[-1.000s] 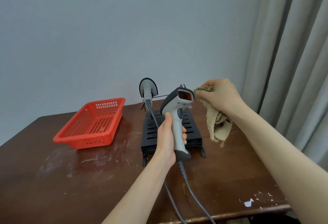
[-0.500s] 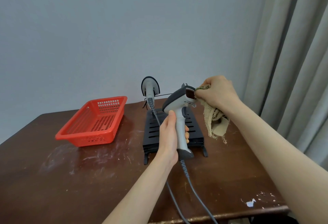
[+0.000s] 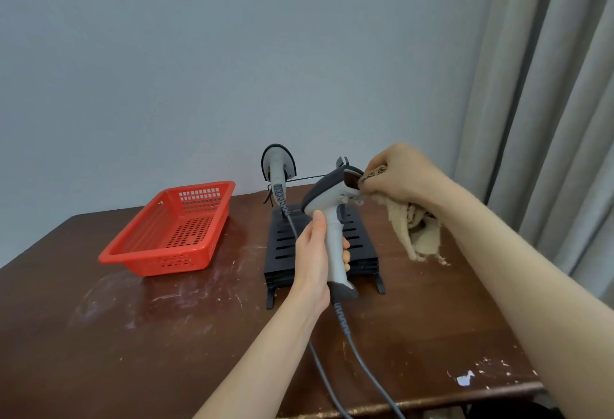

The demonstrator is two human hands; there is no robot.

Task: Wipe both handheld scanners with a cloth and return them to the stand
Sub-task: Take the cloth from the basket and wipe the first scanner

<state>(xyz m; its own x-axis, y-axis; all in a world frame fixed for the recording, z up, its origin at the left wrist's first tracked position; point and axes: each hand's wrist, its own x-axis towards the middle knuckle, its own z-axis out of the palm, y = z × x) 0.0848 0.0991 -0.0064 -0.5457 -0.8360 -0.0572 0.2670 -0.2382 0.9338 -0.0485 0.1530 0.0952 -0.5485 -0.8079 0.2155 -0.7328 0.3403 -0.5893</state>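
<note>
Wiping: the right hand (image 3: 402,176) pinches a bit of the tan cloth (image 3: 415,232) and presses it on the dark window at the front of the held scanner (image 3: 327,199).
Right hand: its fingers are curled round the cloth. The rest of the cloth hangs down under the hand, above the table (image 3: 166,335).
Left hand (image 3: 314,262): it is wrapped round the light grey handle, thumb up along the back. It holds the held scanner upright in the air, in front of the black stand (image 3: 282,246).
Cable (image 3: 362,362): grey, it hangs from the handle's bottom end down to the near table edge.
Other scanner (image 3: 277,166): it sits at the back end of the stand, head up.
Stand: it has slots and sits in the middle of the table.
Basket (image 3: 159,261): red, left of the stand, not touching it.
Table: brown, with pale scratches and white spots.
Curtain (image 3: 548,119): grey, on the right side.
</note>
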